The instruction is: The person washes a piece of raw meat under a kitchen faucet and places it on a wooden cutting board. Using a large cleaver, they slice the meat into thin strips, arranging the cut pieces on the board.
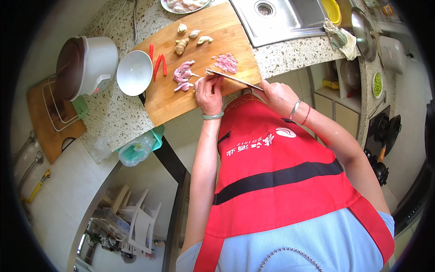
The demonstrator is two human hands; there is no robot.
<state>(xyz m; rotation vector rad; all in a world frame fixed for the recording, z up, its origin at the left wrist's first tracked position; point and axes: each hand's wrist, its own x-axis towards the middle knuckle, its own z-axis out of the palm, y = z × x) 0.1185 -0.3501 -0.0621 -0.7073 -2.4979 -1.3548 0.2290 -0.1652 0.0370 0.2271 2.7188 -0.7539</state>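
A wooden cutting board [181,99] lies on the speckled counter. My right hand [277,96] grips the handle of a kitchen knife [231,78], its blade flat over the board. My left hand [208,93] presses fingertips onto a piece of raw pink meat [183,75] right beside the blade tip. A small pile of cut meat [226,62] sits beyond the blade. Red chili strips [158,63], a ginger piece [181,45] and garlic cloves [195,33] lie at the board's far side.
A white bowl [134,72] stands left of the board, a white rice cooker [86,65] farther left. A steel sink [283,18] is beyond the board, a plate of meat [183,5] at the top edge. A stove with dark pans [385,131] is on the right.
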